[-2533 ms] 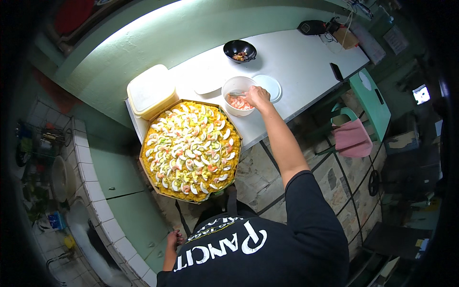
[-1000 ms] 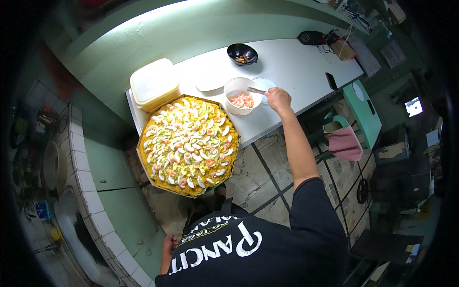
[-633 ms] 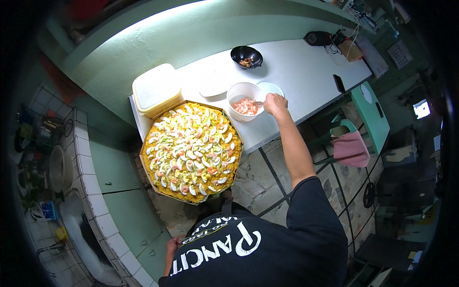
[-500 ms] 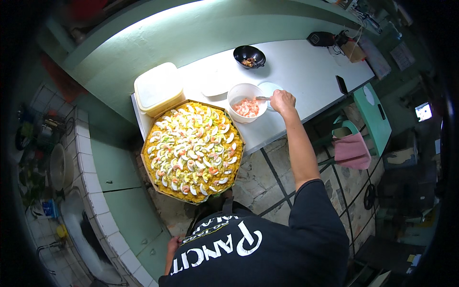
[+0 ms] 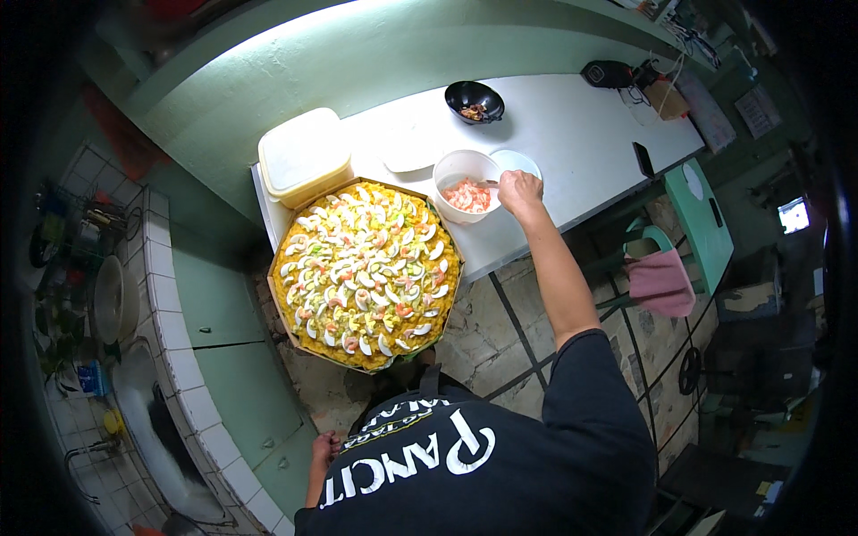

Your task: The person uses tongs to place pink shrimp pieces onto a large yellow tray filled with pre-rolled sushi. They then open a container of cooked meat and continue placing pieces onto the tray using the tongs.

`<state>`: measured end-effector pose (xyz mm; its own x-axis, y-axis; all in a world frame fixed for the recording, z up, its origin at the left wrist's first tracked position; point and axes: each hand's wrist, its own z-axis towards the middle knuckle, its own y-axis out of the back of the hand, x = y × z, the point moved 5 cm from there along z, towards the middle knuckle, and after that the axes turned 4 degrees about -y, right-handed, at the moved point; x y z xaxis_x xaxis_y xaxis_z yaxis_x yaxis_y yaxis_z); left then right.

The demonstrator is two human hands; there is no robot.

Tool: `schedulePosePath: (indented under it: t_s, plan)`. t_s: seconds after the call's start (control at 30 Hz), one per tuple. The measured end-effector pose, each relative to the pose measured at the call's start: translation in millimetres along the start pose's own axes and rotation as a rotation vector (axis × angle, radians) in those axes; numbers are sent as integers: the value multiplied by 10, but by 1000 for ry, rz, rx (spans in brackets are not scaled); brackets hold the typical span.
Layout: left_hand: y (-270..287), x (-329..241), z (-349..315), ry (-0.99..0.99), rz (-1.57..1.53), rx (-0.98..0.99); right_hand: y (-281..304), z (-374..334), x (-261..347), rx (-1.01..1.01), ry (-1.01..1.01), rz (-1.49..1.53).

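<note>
My right hand (image 5: pixel 520 190) is closed round the handle of a spoon (image 5: pixel 488 184), whose far end dips into a round white plastic tub (image 5: pixel 444 200). Pinkish cooked shrimp (image 5: pixel 466 195) fill the bottom of that tub and hide the spoon's tip. Left of it, a large octagonal tray (image 5: pixel 308 350) holds orange-yellow noodles (image 5: pixel 295 308) topped with egg slices, shrimp and pale green shreds. My left hand (image 5: pixel 325 447) hangs low beside my waist, its fingers curled in with nothing seen in them.
A lidded cream container (image 5: pixel 304 156) stands behind the tray on the white table (image 5: pixel 572 125). A black bowl (image 5: pixel 475 103) of brown bits, a round pale lid (image 5: pixel 518 164) and a phone (image 5: pixel 643 159) are there too. At left runs a tiled counter with a sink (image 5: pixel 147 420); a green chair (image 5: pixel 657 237) is at right.
My right hand has moved slightly left and down toward the tub, with the spoon reaching further in. The whole view has shifted a little; my left hand stays low at my side.
</note>
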<state>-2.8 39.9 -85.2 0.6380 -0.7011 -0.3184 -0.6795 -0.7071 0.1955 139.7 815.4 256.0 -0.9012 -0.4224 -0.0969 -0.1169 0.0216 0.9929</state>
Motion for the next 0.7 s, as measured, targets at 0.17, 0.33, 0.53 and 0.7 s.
schedulePosePath:
  t_s: [0.17,0.33,0.53,0.7]
  plan:
    - [39,79,-13,-12,71,12,44,-102,-156,-54,-113,198]
    - [93,202,156,-80,-12,62,-92,-149,-262,45,-158,409]
    - [137,181,149,-80,47,1,-98,-297,-49,-126,73,205]
    - [111,-30,-82,5,130,-13,138,-341,-140,-201,14,307]
